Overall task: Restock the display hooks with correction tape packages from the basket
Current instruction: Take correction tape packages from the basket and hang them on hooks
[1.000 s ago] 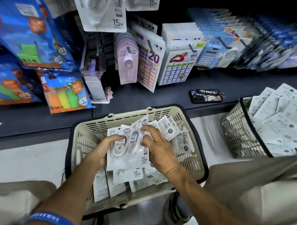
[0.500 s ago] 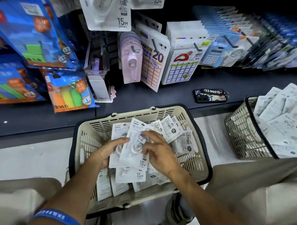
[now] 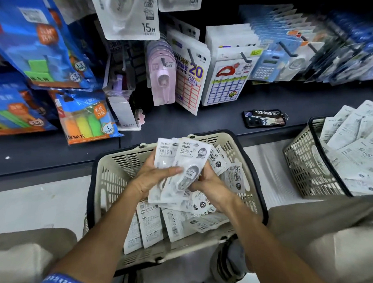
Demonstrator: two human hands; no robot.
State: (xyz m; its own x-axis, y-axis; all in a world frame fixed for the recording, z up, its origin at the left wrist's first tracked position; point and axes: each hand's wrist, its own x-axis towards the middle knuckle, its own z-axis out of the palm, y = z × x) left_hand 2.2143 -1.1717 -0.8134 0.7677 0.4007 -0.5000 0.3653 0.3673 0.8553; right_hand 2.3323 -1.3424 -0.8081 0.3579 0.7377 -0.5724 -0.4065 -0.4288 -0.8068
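Observation:
A beige basket (image 3: 108, 181) with a dark rim sits in front of me, holding several white correction tape packages (image 3: 149, 222). Above it, my left hand (image 3: 152, 176) and my right hand (image 3: 209, 182) together grip a small stack of correction tape packages (image 3: 180, 160), printed fronts facing me. The left thumb lies across the front package; the right hand holds the stack's right edge. On the display wall, matching 15 m correction tape packages (image 3: 126, 14) hang from hooks at the top.
A dark shelf ledge (image 3: 203, 120) carries a phone with a key tag (image 3: 264, 119). Sticker sheets (image 3: 228, 79), a pink tape dispenser pack (image 3: 162, 77) and blue sticky-note packs (image 3: 37, 41) hang above. A second basket (image 3: 303, 164) of white packages stands right.
Both hands have lifted the stack of packages up out of the basket and squared it, with the front package now upright and facing me.

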